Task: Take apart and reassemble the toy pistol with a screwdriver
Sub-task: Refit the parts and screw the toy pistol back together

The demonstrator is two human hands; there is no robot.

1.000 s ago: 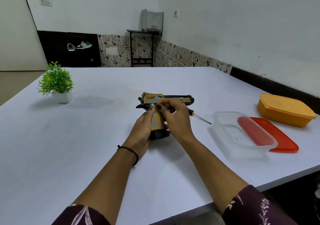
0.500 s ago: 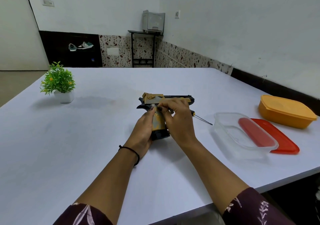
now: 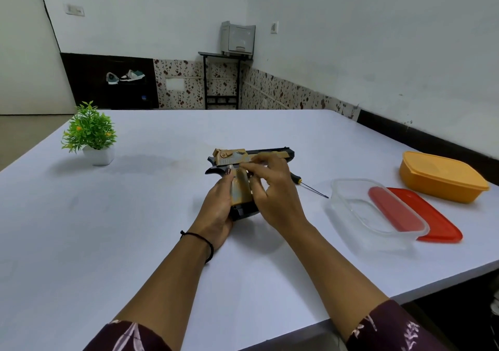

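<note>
- Holds toy pistol (image 3: 240, 190) by its grip in left hand (image 3: 216, 211), barrel rightward; pinches frame with right hand (image 3: 275, 196)
- Leaves screwdriver (image 3: 297, 180) just beyond right hand, shaft pointing rightward; likely right-hand pick-up

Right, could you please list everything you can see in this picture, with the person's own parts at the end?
table: one, white
toy pistol: one, gold and black, mid-table, held in both hands
screwdriver: one, black handle, on the table right of the pistol
clear container: one, transparent, open, right of the screwdriver
lid: one, red, on the table beside the clear container
lidded box: one, orange, table's far right
potted plant: one, green in white pot, table's left
grey machine: one, on a black stand, far corner
shoes: two, pale, dark recess at back wall
left hand: one, grips the pistol's grip, black wristband
right hand: one, pinches the pistol above its grip
</note>
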